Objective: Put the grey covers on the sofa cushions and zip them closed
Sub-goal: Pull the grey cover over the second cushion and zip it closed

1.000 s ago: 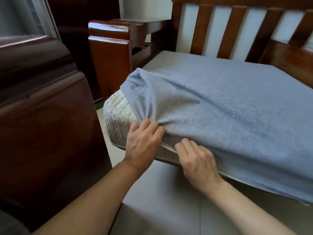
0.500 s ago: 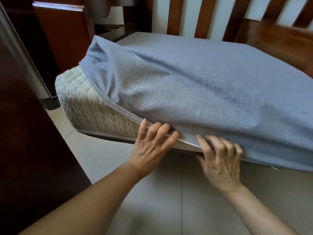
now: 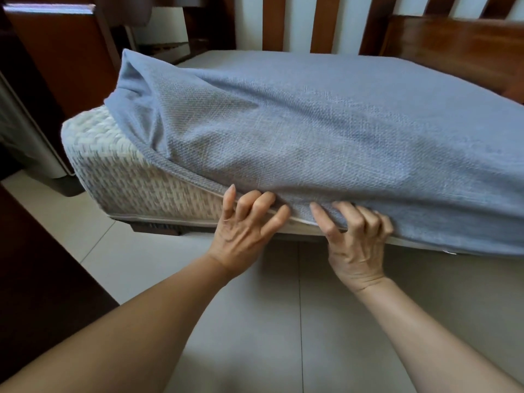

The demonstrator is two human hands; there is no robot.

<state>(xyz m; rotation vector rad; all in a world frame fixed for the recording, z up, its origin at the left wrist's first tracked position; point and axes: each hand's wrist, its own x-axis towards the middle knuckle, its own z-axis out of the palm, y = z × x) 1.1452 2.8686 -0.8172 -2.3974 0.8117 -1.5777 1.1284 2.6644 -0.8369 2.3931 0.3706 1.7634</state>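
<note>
**Cover partly on, both hands at lower edge**

Grey cover (image 3: 326,143) fills frame centre, over most of the cushion (image 3: 122,177) (woven white corner bare at left). Left hand (image 3: 243,231) and right hand (image 3: 354,239), fingers curled, grip the cover's bottom hem at lower centre. Wooden sofa frame (image 3: 453,46) upper right.

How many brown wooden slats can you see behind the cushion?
4. One slat stands above the grey cover's middle, one next to it, one further right, one near the top right. More may be out of view.
</note>
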